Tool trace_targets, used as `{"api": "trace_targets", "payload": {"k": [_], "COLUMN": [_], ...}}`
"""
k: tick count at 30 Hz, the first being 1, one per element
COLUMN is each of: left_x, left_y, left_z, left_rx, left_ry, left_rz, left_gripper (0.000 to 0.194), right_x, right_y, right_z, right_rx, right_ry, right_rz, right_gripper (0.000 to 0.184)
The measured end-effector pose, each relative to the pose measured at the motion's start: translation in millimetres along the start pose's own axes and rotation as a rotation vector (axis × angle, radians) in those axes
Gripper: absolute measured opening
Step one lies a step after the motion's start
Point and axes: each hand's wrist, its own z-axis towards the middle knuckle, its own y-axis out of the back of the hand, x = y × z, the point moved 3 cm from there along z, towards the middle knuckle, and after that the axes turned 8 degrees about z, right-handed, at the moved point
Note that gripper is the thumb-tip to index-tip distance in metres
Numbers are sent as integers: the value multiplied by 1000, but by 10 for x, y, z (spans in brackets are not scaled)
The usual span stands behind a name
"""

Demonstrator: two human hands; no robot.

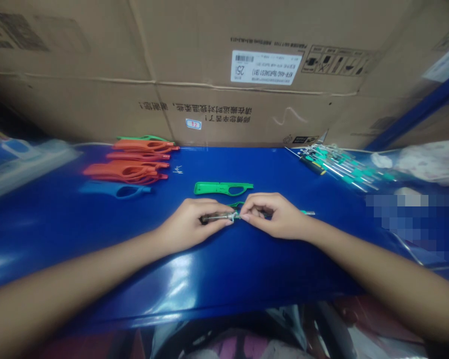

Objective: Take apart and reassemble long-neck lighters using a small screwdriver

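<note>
My left hand is closed around a narrow, see-through lighter fuel tank, gripping it between thumb and fingers. At the tank's right end my right hand pinches with thumb and forefinger beside a small pale fitting. What lies between those fingertips is too small to make out. A thin metal rod sticks out to the right behind the right hand. Part of a green piece shows between the hands, mostly hidden. Just beyond them a green lighter casing half lies flat, its trigger loop to the right.
Orange lighter casings and a blue casing lie at the left, with small pale pins beside them. Several metal rods with green parts and a screwdriver are at the right. A cardboard box walls the blue table's back.
</note>
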Motion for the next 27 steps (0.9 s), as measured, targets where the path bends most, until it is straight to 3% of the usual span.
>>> {"api": "trace_targets", "payload": {"k": [27], "left_x": [-10], "left_y": [-1], "left_z": [7], "left_rx": [-12], "left_ry": [-11], "left_rz": [3], "left_gripper": [23], "right_x": [3], "right_y": [6], "right_z": [-4], "right_rx": [-4], "right_ry": [-6], "right_rz": [6], "right_gripper": [12]}}
